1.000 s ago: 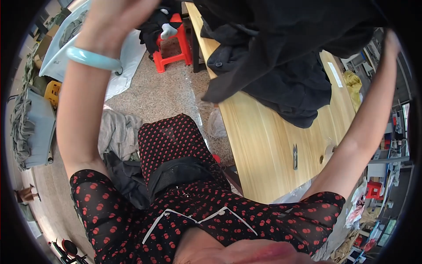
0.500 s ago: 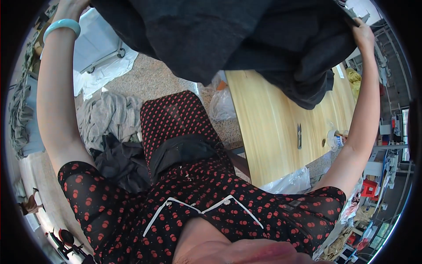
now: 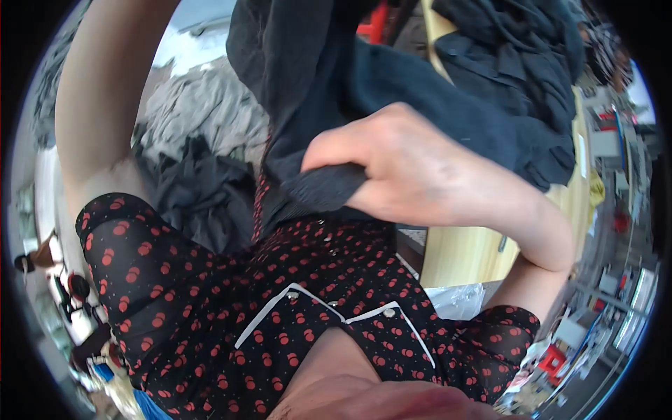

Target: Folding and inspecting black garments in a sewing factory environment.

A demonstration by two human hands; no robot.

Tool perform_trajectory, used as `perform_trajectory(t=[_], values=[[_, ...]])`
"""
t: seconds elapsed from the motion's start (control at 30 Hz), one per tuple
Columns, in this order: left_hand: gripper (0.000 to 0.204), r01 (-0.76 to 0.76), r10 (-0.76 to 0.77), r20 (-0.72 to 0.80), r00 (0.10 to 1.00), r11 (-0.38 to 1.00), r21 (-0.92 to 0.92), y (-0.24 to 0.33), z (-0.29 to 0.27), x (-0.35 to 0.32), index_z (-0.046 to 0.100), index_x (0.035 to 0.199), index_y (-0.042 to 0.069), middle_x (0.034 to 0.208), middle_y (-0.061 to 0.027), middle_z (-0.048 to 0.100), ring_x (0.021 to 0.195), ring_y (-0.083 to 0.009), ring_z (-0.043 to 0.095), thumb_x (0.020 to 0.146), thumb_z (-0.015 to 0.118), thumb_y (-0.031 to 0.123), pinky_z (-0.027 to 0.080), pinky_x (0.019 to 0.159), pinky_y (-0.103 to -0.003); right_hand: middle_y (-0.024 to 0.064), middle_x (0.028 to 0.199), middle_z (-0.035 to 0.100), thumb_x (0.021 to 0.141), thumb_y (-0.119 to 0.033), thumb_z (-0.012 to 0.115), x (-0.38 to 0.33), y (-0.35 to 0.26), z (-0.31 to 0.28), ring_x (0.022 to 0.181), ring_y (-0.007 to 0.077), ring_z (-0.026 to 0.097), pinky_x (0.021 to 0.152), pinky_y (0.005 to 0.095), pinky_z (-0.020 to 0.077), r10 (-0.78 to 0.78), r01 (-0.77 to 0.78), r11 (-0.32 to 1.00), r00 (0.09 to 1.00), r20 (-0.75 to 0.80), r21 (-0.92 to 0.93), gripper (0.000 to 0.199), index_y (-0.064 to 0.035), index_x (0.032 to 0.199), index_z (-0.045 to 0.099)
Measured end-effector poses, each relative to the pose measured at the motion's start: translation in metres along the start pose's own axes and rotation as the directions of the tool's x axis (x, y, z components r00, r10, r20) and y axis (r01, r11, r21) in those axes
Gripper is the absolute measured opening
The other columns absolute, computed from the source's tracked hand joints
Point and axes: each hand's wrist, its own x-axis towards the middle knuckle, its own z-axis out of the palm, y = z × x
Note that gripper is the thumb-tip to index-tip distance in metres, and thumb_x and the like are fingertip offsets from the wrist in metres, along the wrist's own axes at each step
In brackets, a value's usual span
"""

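My right hand (image 3: 402,164) is closed in front of my waist, its fingers wrapped around a bunched edge of a dark grey cloth (image 3: 301,84). Above the hand, the cloth hangs in loose folds over my lap and stretches right toward the table (image 3: 455,255). What kind of piece it is, I cannot make out. My left arm (image 3: 105,105) reaches up past the upper edge of the view, so the left hand is hidden. More dark fabric (image 3: 504,70), crumpled, lies on the wooden tabletop.
At my left lie a heap of light grey cloth (image 3: 203,112) and a dark cloth pile (image 3: 199,192). A small tool (image 3: 502,243) partly shows on the table beneath my right forearm. Clear plastic (image 3: 455,301) sits below the table's near edge; a red container (image 3: 553,360) stands lower right.
My right hand has come from the far upper right to the middle, bringing a cloth edge inward. The left hand has left the view at the top. The cloth now hangs lower and nearer.
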Motion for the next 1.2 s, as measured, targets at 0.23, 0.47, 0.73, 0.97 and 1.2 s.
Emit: perform_trajectory(t=[0.23, 0.47, 0.73, 0.97, 1.2], values=[[0.018, 0.349, -0.452, 0.298, 0.841, 0.873, 0.340, -0.076, 0.105, -0.176, 0.053, 0.087, 0.001, 0.068, -0.0147, 0.055, 0.060, -0.0317, 0.053, 0.077, 0.061, 0.013, 0.043, 0.057, -0.036, 0.0197, 0.069, 0.059, 0.072, -0.009, 0.053, 0.058, 0.043, 0.141, 0.069, 0.0332, 0.060, 0.064, 0.0388, 0.0454, -0.104, 0.061, 0.937, 0.989, 0.107, 0.345, 0.018, 0.0007, 0.085, 0.060], [0.039, 0.742, -0.826, 0.189, 0.532, 0.347, -0.573, -0.068, 0.172, -0.310, 0.054, 0.095, -0.004, 0.083, -0.0079, 0.056, 0.076, -0.0125, 0.051, 0.093, 0.036, 0.031, 0.041, 0.070, -0.026, 0.0216, 0.089, 0.059, 0.071, -0.009, 0.053, 0.053, 0.073, 0.193, 0.087, 0.0357, 0.057, 0.075, 0.0439, 0.0435, -0.088, -0.024, 0.900, 0.968, 0.236, 0.435, 0.030, -0.0016, 0.100, 0.053], [0.044, 0.683, -0.698, -0.011, 0.716, 0.704, -0.196, -0.043, 0.232, -0.341, 0.047, 0.112, 0.005, 0.093, -0.0131, 0.055, 0.083, -0.0297, 0.057, 0.073, 0.064, 0.016, 0.046, 0.075, -0.036, 0.0195, 0.091, 0.059, 0.073, -0.019, 0.059, 0.019, 0.117, 0.144, 0.088, 0.0341, 0.057, 0.075, 0.0394, 0.0443, 0.071, -0.253, 0.930, 0.836, 0.544, 0.268, 0.034, -0.0004, 0.102, 0.053], [0.035, 0.670, -0.671, -0.052, 0.740, 0.742, -0.025, -0.044, 0.213, -0.339, 0.054, 0.106, 0.014, 0.079, -0.0085, 0.050, 0.066, -0.0281, 0.056, 0.072, 0.058, 0.005, 0.045, 0.055, -0.036, -0.0021, 0.076, 0.056, 0.081, -0.015, 0.058, 0.028, 0.138, 0.081, 0.070, 0.0021, 0.048, 0.066, 0.0187, 0.0415, 0.363, -0.553, 0.745, 0.805, 0.470, 0.372, 0.025, -0.0015, 0.101, 0.054], [0.034, 0.578, -0.574, -0.069, 0.816, 0.809, 0.106, -0.040, 0.164, -0.316, 0.059, 0.092, 0.011, 0.080, -0.0095, 0.048, 0.060, -0.0279, 0.053, 0.062, 0.055, -0.004, 0.042, 0.050, -0.036, 0.0193, 0.084, 0.061, 0.075, -0.012, 0.051, 0.034, 0.198, 0.129, 0.083, 0.0338, 0.058, 0.078, 0.0412, 0.0451, 0.371, -0.277, 0.857, 0.917, 0.147, -0.435, 0.031, -0.0076, 0.105, 0.056]])
